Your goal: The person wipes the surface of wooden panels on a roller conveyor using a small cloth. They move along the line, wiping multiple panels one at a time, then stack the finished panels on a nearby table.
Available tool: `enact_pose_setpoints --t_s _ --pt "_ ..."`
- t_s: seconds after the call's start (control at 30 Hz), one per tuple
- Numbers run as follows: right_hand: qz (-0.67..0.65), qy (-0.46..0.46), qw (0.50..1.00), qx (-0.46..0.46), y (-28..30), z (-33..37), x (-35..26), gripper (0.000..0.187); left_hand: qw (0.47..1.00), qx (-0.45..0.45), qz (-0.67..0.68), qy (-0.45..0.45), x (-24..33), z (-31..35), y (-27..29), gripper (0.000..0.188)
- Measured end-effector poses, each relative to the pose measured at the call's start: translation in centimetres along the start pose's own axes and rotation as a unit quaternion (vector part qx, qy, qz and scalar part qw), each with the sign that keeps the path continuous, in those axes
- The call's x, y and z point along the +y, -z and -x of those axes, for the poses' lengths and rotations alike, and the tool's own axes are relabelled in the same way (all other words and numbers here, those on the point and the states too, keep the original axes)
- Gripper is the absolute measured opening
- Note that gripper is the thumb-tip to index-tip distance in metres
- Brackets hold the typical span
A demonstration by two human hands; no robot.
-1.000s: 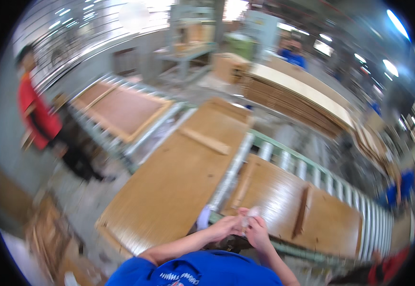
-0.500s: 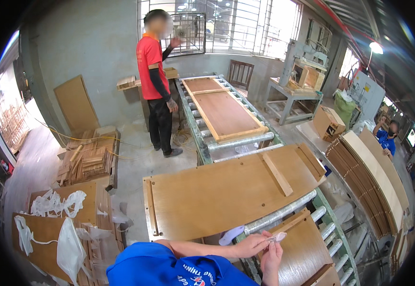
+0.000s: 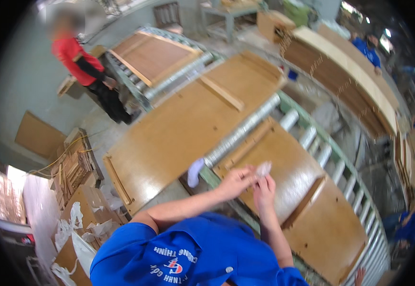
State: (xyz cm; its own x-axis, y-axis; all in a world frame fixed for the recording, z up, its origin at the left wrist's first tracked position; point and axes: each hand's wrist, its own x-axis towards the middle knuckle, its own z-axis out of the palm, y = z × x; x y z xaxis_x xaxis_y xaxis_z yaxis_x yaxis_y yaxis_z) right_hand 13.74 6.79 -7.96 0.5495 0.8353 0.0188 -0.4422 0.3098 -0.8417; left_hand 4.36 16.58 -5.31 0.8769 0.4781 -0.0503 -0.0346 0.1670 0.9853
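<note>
Close together in front of my chest, my left hand (image 3: 238,183) and my right hand (image 3: 264,189) pinch a small crumpled clear plastic bag (image 3: 263,168). What the bag contains is too small to make out. Below my hands lies a brown wooden panel (image 3: 312,164) with wooden battens fixed across it. A larger brown wooden panel (image 3: 169,131), also with battens and small holes, rests just beyond, set across the rollers. A pale purple object (image 3: 195,172), perhaps a cloth or glove, sits at the edge of the larger panel.
A roller conveyor (image 3: 307,138) with a green frame carries the panels, and a framed panel (image 3: 162,55) lies at its far end. A person in red (image 3: 81,62) stands far left. Stacked boards (image 3: 341,78) and a person in blue (image 3: 367,50) are at right. Wood pieces (image 3: 74,162) lie left.
My view has turned toward the right and down, so the scene appears tilted. Both hands still hold the plastic bag. The person in red has lowered a raised arm.
</note>
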Motion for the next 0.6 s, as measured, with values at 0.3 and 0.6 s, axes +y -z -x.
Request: enact_pose_setpoints --t_s 0.3,0.6 --pt "-0.032 -0.014 0.998 0.049 0.4 -1.4 -1.1 0.026 0.998 0.036 0.046 0.007 -1.1 -2.0 -1.9 0.028" --pt "0.095 0.01 0.988 0.125 1.8 -7.2 1.3 0.018 0.963 0.116 -0.244 0.012 -7.6 -6.0 12.1 0.025"
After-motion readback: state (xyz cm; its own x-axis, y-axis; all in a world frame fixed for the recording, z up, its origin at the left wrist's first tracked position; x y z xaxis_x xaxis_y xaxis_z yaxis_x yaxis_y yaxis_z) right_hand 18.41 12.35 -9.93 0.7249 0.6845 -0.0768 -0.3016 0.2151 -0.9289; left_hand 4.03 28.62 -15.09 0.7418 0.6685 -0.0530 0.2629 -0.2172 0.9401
